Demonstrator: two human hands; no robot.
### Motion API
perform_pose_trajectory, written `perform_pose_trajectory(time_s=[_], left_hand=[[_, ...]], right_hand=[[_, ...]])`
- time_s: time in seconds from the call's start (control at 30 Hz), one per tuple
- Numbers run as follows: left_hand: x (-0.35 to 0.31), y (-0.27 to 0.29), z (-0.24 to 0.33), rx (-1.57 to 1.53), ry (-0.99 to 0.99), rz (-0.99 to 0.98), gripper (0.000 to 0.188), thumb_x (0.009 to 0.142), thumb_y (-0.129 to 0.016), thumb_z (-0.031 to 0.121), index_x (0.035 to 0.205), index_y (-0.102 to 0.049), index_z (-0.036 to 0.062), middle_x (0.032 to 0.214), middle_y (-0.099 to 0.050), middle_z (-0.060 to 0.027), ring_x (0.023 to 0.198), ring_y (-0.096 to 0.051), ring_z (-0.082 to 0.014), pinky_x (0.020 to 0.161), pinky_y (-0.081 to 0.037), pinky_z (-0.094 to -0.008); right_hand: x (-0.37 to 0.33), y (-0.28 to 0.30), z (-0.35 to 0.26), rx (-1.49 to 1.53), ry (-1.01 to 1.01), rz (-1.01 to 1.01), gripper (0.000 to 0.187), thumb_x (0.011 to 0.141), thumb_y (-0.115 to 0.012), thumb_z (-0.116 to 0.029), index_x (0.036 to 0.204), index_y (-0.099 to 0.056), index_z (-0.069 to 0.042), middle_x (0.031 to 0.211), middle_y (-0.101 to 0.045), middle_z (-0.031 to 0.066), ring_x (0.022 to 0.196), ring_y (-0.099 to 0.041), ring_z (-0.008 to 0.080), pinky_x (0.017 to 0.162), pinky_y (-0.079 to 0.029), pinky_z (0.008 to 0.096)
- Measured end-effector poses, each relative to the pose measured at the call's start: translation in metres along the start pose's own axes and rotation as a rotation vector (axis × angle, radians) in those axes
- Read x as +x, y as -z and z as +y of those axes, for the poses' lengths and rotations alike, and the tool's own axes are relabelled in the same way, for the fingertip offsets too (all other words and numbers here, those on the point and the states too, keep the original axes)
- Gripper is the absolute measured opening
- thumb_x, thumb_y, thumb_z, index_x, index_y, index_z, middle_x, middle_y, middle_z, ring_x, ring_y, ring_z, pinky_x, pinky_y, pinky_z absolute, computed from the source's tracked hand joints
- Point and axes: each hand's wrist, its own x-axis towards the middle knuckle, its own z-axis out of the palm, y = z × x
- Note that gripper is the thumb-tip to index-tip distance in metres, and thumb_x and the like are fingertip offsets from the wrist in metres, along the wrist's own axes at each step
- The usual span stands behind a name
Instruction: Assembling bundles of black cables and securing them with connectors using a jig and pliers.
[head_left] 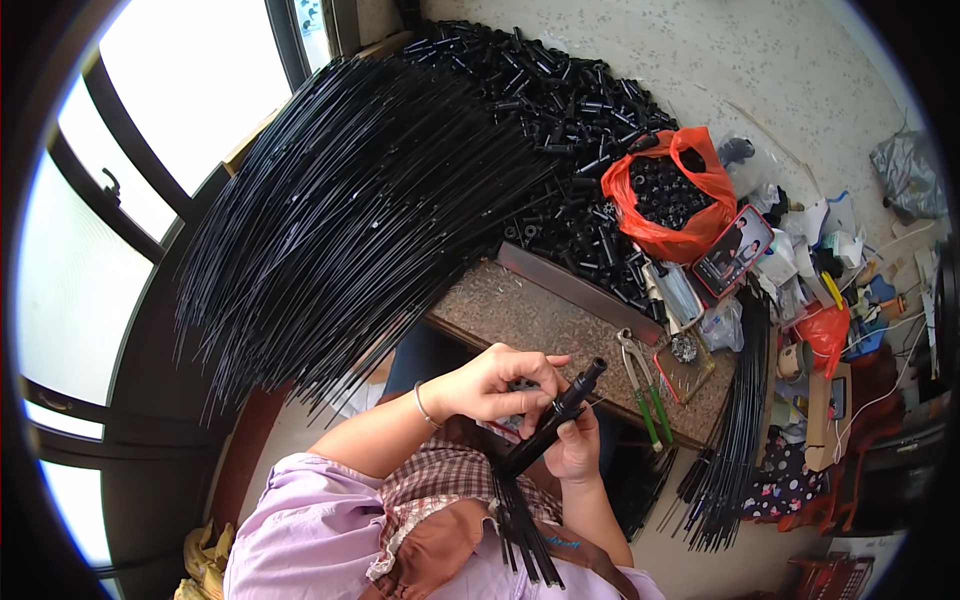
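In front of my chest a black stepped tube [568,403] tilts up to the right, with thin black rods [522,535] hanging from its lower end. My right hand [575,450] is closed round the tube, thumb laid along its side. Against the tube's left side, my left hand [508,384] has its fingers bent and thumb and fingertips close together. Whatever small piece those fingertips may hold is too small to make out. End-cutting pincers with green handles [648,392] lie on the speckled tabletop [530,305] to the right of my hands.
A large bundle of thin black rods [340,210] covers the left. Behind it spreads a heap of short black tubes [560,95]. An orange-red bag [668,240] holds small black parts. A phone [735,252] leans beside it. More rods [735,420] hang at the right edge.
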Motion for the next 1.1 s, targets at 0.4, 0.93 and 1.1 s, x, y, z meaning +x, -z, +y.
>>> perform_pose_trajectory(time_s=[0.4, 0.93, 1.1], left_hand=[[0.02, -0.005, -0.005, -0.508, 0.052, -0.176, 0.009, 0.063, -0.061, 0.002, 0.065, -0.052, 0.0023, 0.062, -0.052, -0.0028, 0.066, -0.051, -0.0116, 0.09, -0.025, -0.0345], [0.049, -0.034, 0.032, 0.282, 0.122, 0.209, 0.036, 0.056, -0.069, 0.016, 0.083, -0.052, -0.0002, 0.069, -0.053, -0.0041, 0.065, -0.05, -0.0098, 0.06, -0.041, -0.0226], [0.043, -0.021, 0.037, 0.307, 0.097, 0.1, 0.03, 0.055, -0.07, 0.013, 0.077, -0.052, 0.001, 0.065, -0.051, -0.002, 0.064, -0.047, -0.0093, 0.058, -0.039, -0.0218]], right_hand=[[0.003, -0.001, -0.008, 0.019, -0.108, -0.201, 0.034, 0.066, -0.06, -0.024, 0.088, -0.043, -0.004, 0.066, -0.049, 0.0075, 0.062, -0.049, 0.0168, 0.053, -0.037, 0.0274], [-0.002, -0.036, -0.038, -0.844, 0.551, 0.535, 0.011, 0.069, -0.056, -0.001, 0.079, -0.052, 0.003, 0.08, -0.051, 0.0033, 0.061, -0.045, 0.0061, 0.055, -0.037, 0.0158], [-0.001, -0.026, -0.054, -0.682, 0.304, 0.319, 0.011, 0.066, -0.057, 0.004, 0.076, -0.052, 0.004, 0.077, -0.053, 0.0064, 0.067, -0.05, 0.0089, 0.057, -0.04, 0.0174]])
